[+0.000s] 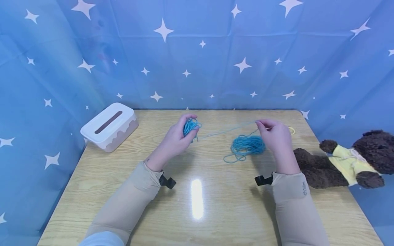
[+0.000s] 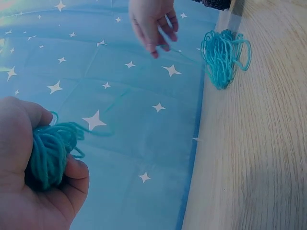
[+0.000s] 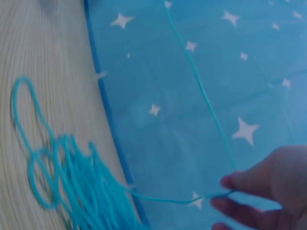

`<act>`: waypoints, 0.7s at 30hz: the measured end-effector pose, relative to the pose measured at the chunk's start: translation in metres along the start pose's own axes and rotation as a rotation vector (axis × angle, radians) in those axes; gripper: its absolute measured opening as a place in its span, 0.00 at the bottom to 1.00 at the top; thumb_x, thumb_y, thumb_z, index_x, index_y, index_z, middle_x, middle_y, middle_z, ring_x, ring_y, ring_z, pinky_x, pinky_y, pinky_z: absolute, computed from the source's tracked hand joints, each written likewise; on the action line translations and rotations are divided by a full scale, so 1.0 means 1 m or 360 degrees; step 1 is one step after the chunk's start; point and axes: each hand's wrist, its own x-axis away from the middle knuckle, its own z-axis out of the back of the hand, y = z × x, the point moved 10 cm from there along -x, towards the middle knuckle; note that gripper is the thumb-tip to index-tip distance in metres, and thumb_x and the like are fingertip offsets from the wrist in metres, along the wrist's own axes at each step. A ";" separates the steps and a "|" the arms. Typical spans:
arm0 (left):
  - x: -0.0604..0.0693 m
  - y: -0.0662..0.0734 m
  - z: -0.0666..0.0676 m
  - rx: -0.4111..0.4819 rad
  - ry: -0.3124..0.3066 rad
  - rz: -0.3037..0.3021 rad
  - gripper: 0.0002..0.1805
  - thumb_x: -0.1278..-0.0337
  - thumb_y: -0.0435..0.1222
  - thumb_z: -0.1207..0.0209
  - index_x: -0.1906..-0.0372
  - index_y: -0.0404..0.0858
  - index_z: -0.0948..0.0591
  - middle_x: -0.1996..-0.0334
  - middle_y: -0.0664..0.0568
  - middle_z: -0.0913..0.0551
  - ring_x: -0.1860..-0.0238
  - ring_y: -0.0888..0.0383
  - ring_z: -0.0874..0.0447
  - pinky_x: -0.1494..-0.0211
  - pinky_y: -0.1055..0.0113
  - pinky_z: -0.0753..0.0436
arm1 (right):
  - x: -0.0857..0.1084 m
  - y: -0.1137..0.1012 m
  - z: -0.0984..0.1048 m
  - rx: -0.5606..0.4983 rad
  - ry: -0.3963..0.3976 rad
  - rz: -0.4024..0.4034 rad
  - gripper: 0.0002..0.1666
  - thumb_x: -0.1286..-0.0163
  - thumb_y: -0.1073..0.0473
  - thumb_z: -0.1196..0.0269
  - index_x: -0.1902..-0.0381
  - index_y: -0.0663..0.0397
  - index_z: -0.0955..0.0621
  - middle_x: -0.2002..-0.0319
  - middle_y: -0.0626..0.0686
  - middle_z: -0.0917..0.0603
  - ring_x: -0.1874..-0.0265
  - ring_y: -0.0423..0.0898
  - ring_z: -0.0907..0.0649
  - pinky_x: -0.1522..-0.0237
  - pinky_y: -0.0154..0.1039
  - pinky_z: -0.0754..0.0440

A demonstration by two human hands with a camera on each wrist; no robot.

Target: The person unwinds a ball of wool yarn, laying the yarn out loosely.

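Observation:
My left hand (image 1: 178,136) grips a small bundle of teal yarn (image 2: 52,152), with thumb and fingers curled round it. From that bundle a single strand (image 1: 226,131) runs across to my right hand (image 1: 276,136). Between thumb and forefinger the right hand pinches the strand, as the right wrist view shows. A loose heap of the same yarn (image 1: 247,146) lies on the table just left of and below the right hand, with a loop trailing to the left. Another length of yarn (image 3: 165,200) leads from the heap up to the pinching fingertips.
A white tissue box (image 1: 108,125) stands at the table's back left. On the right edge lies a dark brown teddy bear (image 1: 323,169) in a yellow top. A small yellow ring-shaped thing (image 1: 292,130) shows behind the right hand. A blue starred curtain (image 1: 197,68) hangs behind the wooden table (image 1: 227,218).

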 end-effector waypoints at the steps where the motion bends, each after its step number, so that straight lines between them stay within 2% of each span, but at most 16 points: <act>1: 0.000 0.000 0.001 -0.0010 0.0011 -0.0004 0.26 0.17 0.45 0.42 0.23 0.49 0.30 0.56 0.48 0.16 0.62 0.53 0.19 0.59 0.58 0.15 | -0.001 0.004 0.000 0.0049 -0.0022 -0.0021 0.34 0.13 0.35 0.47 0.27 0.51 0.17 0.36 0.64 0.11 0.38 0.65 0.14 0.46 0.63 0.14; 3: -0.001 0.000 0.002 -0.0024 0.0030 -0.0010 0.26 0.18 0.44 0.41 0.23 0.48 0.30 0.56 0.49 0.16 0.61 0.53 0.18 0.57 0.58 0.15 | -0.003 0.013 0.000 0.0161 -0.0050 -0.0060 0.32 0.12 0.39 0.47 0.27 0.54 0.17 0.37 0.66 0.11 0.42 0.66 0.13 0.52 0.61 0.14; 6: -0.001 0.000 0.003 -0.0035 0.0040 -0.0012 0.26 0.18 0.43 0.41 0.23 0.48 0.30 0.57 0.48 0.16 0.61 0.53 0.18 0.57 0.58 0.15 | -0.007 0.025 0.000 0.0300 -0.0072 -0.0117 0.29 0.12 0.45 0.47 0.29 0.57 0.16 0.45 0.67 0.09 0.61 0.61 0.12 0.68 0.53 0.19; 9: -0.001 0.000 0.003 -0.0037 0.0043 -0.0017 0.26 0.19 0.43 0.40 0.23 0.48 0.30 0.56 0.49 0.17 0.60 0.53 0.18 0.55 0.58 0.15 | -0.009 0.035 -0.004 0.0399 -0.0120 -0.0189 0.28 0.12 0.47 0.46 0.30 0.58 0.16 0.55 0.65 0.07 0.77 0.53 0.20 0.78 0.45 0.27; 10: -0.001 0.000 0.003 -0.0035 0.0041 -0.0018 0.26 0.19 0.43 0.40 0.23 0.48 0.30 0.56 0.49 0.17 0.60 0.53 0.18 0.56 0.58 0.15 | -0.009 0.038 -0.006 0.0426 -0.0153 -0.0210 0.28 0.12 0.47 0.47 0.29 0.58 0.16 0.56 0.65 0.07 0.79 0.52 0.21 0.79 0.45 0.28; 12: -0.001 0.000 0.002 -0.0035 0.0038 -0.0024 0.27 0.19 0.43 0.40 0.23 0.47 0.30 0.56 0.49 0.17 0.59 0.53 0.19 0.56 0.58 0.15 | -0.011 0.042 -0.013 0.0493 -0.0233 -0.0236 0.29 0.12 0.46 0.49 0.28 0.57 0.17 0.51 0.65 0.07 0.76 0.54 0.18 0.79 0.45 0.27; 15: -0.001 0.000 0.000 -0.0030 0.0017 -0.0034 0.27 0.19 0.43 0.40 0.23 0.47 0.30 0.57 0.48 0.17 0.60 0.53 0.19 0.57 0.58 0.15 | -0.012 0.044 -0.023 0.0572 -0.0346 -0.0232 0.30 0.11 0.46 0.51 0.26 0.55 0.19 0.38 0.66 0.11 0.60 0.62 0.11 0.75 0.48 0.20; 17: -0.001 0.001 -0.001 -0.0024 0.0004 -0.0043 0.27 0.19 0.43 0.40 0.23 0.47 0.30 0.58 0.49 0.17 0.62 0.53 0.19 0.59 0.58 0.15 | -0.011 0.042 -0.027 0.0604 -0.0381 -0.0207 0.30 0.12 0.47 0.51 0.25 0.55 0.19 0.32 0.68 0.15 0.50 0.65 0.11 0.71 0.49 0.17; 19: -0.001 0.002 -0.002 -0.0023 -0.0007 -0.0050 0.27 0.19 0.43 0.40 0.23 0.48 0.30 0.60 0.49 0.17 0.64 0.53 0.18 0.61 0.59 0.15 | -0.011 0.036 -0.031 0.0601 -0.0389 -0.0173 0.30 0.13 0.49 0.51 0.25 0.57 0.20 0.31 0.69 0.17 0.58 0.64 0.12 0.72 0.49 0.18; 21: -0.001 0.002 -0.003 -0.0020 -0.0015 -0.0057 0.27 0.19 0.43 0.40 0.23 0.48 0.30 0.61 0.50 0.16 0.65 0.54 0.17 0.62 0.58 0.15 | -0.009 0.026 -0.034 0.0584 -0.0340 -0.0100 0.30 0.14 0.52 0.52 0.25 0.60 0.21 0.29 0.72 0.19 0.71 0.58 0.17 0.76 0.47 0.22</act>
